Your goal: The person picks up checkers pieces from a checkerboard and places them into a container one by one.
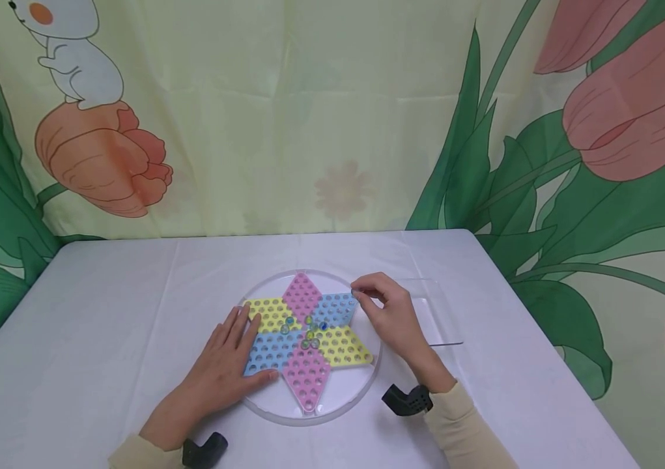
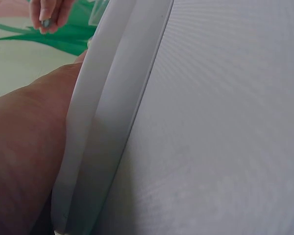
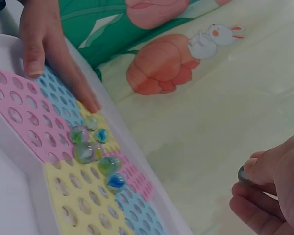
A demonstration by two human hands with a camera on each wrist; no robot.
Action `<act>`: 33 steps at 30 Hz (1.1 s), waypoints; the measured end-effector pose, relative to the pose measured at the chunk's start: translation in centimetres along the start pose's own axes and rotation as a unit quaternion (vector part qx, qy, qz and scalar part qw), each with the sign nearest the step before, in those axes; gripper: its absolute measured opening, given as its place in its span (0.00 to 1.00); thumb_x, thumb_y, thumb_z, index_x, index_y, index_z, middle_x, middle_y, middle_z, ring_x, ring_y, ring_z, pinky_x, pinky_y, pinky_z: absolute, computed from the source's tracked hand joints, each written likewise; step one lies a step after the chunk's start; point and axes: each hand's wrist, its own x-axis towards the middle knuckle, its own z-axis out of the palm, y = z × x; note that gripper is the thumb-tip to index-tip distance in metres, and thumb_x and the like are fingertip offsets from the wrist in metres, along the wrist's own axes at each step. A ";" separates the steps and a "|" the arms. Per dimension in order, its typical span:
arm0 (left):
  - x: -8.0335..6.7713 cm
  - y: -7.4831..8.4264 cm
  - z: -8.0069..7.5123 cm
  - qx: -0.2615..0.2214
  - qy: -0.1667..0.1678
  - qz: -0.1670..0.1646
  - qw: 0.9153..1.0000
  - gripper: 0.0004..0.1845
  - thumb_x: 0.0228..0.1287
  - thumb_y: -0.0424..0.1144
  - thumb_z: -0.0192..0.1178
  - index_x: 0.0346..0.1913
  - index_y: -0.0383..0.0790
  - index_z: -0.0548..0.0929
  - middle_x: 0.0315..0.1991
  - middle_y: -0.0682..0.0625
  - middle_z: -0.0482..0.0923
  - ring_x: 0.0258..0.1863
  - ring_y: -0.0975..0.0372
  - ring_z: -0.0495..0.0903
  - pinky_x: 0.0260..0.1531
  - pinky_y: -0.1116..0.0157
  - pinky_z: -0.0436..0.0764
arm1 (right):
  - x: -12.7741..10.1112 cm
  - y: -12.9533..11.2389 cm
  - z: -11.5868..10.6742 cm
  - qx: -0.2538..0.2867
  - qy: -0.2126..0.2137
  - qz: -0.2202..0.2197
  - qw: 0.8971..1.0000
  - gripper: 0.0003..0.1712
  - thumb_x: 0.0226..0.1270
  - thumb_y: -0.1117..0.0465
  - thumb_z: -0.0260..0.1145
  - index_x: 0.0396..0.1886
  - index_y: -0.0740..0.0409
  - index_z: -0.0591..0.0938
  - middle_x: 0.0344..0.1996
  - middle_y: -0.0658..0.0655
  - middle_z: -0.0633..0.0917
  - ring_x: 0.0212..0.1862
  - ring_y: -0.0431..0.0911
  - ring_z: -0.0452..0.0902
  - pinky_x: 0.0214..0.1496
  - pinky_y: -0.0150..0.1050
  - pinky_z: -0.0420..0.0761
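A round white Chinese checkers board (image 1: 268, 398) with a pink, yellow and blue star of holes lies on the table. My left hand (image 1: 219, 365) rests on its left side, fingers extended and spread, with the thumb along the near edge of the star. Several glass marbles (image 3: 83, 152) sit clustered around the middle of the star. Above the board's far right side, my right hand (image 1: 393, 316) pinches a dark marble (image 3: 242, 174) between thumb and fingers. The left wrist view shows mostly the board's side wall (image 2: 103, 112), with the right hand raised beyond it.
A clear plastic tray (image 1: 445, 319) lies to the right of the board, partly behind the right hand. A white cloth covers the table (image 1: 103, 339). Behind it hangs a curtain (image 1: 285, 130) printed with tulips and a rabbit.
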 end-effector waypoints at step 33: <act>0.1 -0.1 0.2 0.013 -0.003 0.001 1.000 0.57 0.57 0.74 0.55 0.78 0.37 0.53 0.80 0.38 0.42 0.79 0.42 0.42 0.74 0.41 0.53 | 0.2 2.3 -5.6 -0.067 0.098 0.100 0.988 0.12 0.69 0.63 0.66 0.51 0.60 0.82 0.46 0.58 0.84 0.47 0.46 0.80 0.50 0.16 0.75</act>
